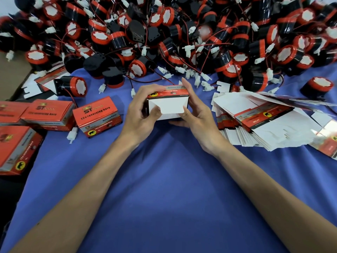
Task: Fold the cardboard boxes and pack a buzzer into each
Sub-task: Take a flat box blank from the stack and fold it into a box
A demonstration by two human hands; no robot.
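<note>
The red box (168,93) is between both hands, and its white flap (168,106) hides what is inside. The left hand (139,115) and right hand (197,118) each hold one side, thumbs on the flap. The shut boxes (98,117) lie left of the left hand, flat boxes (255,123) right of the right hand, buzzers (164,33) piled past both.
</note>
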